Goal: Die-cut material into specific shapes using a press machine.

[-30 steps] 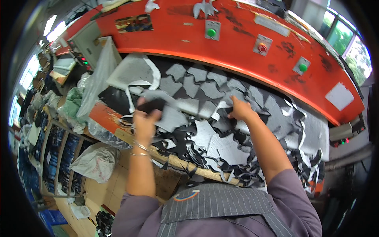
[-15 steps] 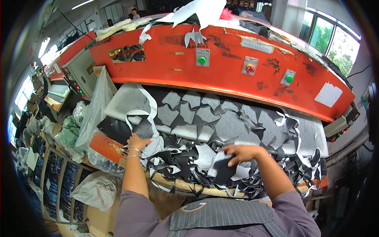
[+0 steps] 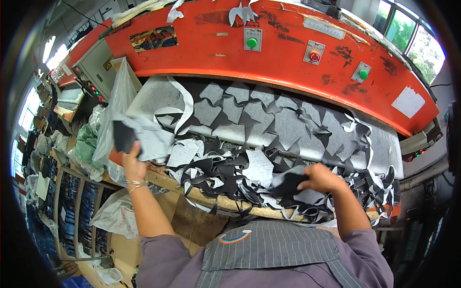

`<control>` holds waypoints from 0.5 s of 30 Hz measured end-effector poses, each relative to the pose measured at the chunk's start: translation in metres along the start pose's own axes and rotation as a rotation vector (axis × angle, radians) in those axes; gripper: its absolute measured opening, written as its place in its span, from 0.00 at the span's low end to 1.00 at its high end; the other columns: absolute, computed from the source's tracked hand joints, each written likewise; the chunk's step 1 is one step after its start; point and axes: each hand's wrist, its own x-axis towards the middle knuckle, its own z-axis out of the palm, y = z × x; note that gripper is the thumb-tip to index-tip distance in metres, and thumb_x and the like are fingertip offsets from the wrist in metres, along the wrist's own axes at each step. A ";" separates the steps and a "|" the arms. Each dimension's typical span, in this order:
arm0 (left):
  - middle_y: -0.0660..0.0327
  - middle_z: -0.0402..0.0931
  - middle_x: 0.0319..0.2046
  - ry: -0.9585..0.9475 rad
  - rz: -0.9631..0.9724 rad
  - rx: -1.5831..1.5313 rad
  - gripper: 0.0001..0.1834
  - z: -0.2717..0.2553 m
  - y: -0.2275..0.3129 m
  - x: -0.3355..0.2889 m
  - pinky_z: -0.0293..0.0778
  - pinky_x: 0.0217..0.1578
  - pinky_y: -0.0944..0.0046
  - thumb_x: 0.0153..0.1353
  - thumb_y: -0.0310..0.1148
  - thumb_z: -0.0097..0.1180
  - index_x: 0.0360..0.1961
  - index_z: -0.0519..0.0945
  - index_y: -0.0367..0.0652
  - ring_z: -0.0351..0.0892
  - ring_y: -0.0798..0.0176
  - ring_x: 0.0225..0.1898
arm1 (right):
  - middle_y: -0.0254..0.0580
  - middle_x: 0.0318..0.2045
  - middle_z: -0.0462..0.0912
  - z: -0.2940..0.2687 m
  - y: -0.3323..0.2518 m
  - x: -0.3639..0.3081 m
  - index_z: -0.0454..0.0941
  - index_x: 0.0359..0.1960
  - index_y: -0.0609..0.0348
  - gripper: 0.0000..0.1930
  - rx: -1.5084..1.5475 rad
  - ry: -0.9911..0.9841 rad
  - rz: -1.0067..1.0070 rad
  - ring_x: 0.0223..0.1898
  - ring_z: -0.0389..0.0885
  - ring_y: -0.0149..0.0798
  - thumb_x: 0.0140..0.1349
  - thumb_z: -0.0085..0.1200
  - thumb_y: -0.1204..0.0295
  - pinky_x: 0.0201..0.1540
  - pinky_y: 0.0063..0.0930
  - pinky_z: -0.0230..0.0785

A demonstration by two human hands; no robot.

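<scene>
My left hand (image 3: 135, 165) is closed on some cut material pieces (image 3: 152, 139), dark on one side and pale grey on the other, raised at the left end of the bench. In my right hand (image 3: 322, 178) is a dark cut piece (image 3: 289, 182), gripped at its right edge above a heap of black and pale scraps (image 3: 221, 175). Behind the heap, a perforated sheet of black offcut webbing (image 3: 247, 120) lies across the pale grey machine bed (image 3: 149, 96). A long white strip (image 3: 185, 103) curls at its left end.
An orange machine beam (image 3: 201, 48) spans the far side, with green buttons (image 3: 252, 43) and a red button (image 3: 314, 56). Clear plastic sheeting (image 3: 111, 120) hangs at the left, near a shelf of blue items (image 3: 81, 211). A wooden edge (image 3: 211, 196) borders the bench front.
My left hand has lifted pieces off the bench and drawn them left and nearer. My right hand has shifted right, carrying its dark piece. The view has tilted down.
</scene>
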 end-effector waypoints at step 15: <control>0.49 0.82 0.39 -0.389 -0.258 1.542 0.29 0.041 -0.081 -0.008 0.74 0.46 0.56 0.43 0.46 0.72 0.41 0.81 0.34 0.82 0.51 0.41 | 0.59 0.55 0.71 0.074 -0.075 0.083 0.76 0.47 0.66 0.25 -0.030 0.312 -0.046 0.55 0.70 0.58 0.51 0.65 0.61 0.58 0.42 0.64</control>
